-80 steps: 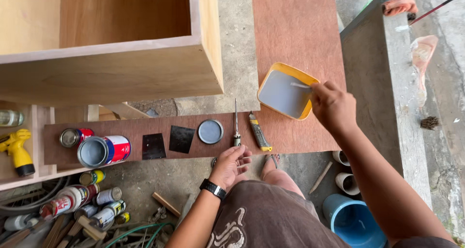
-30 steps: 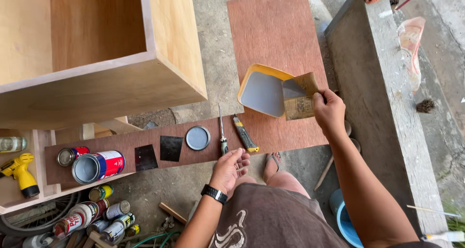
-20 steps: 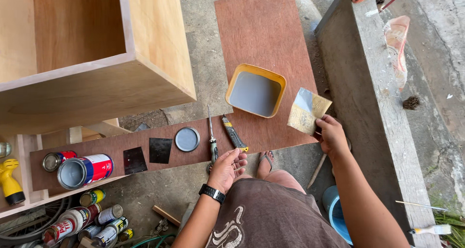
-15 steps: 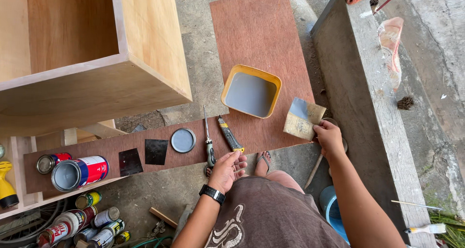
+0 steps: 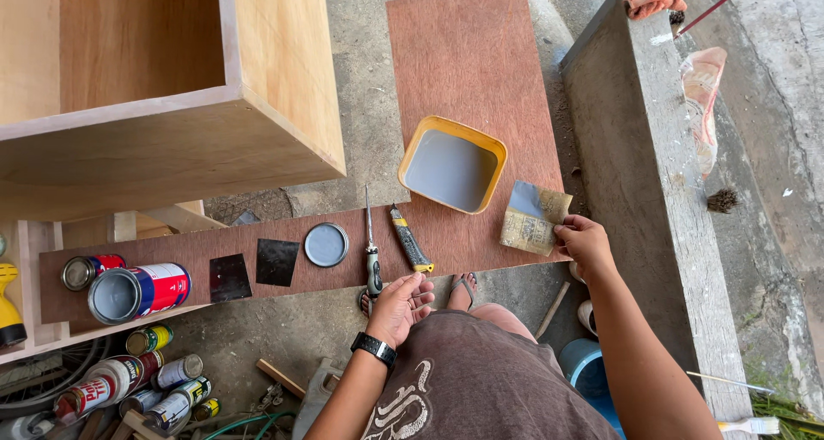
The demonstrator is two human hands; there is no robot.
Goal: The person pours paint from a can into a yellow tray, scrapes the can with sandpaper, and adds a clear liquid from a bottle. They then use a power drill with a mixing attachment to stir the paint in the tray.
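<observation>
One sheet of sandpaper [image 5: 534,218], pinched at its edge by the right hand [image 5: 586,242], lies on the brown board [image 5: 468,58] just beside one yellow tray [image 5: 452,164] of grey paint. Left hand [image 5: 399,305], fingers loosely curled and holding nothing, rests at the board's near edge by one screwdriver [image 5: 371,249] and one utility knife [image 5: 410,240]. Also on the board: two dark squares [image 5: 254,268], one round lid [image 5: 326,244], two cans [image 5: 129,287].

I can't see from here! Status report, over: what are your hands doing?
Right hand pinching sandpaper sheet flat on brown board. Left hand resting near screwdriver. Yellow tray beside the sheet, apart.

On the board [image 5: 481,71] the tray [image 5: 452,163] lay between the screwdriver [image 5: 372,242] to its left and the sandpaper sheet [image 5: 534,218] to its right, with the lid [image 5: 326,244] farther left.
</observation>
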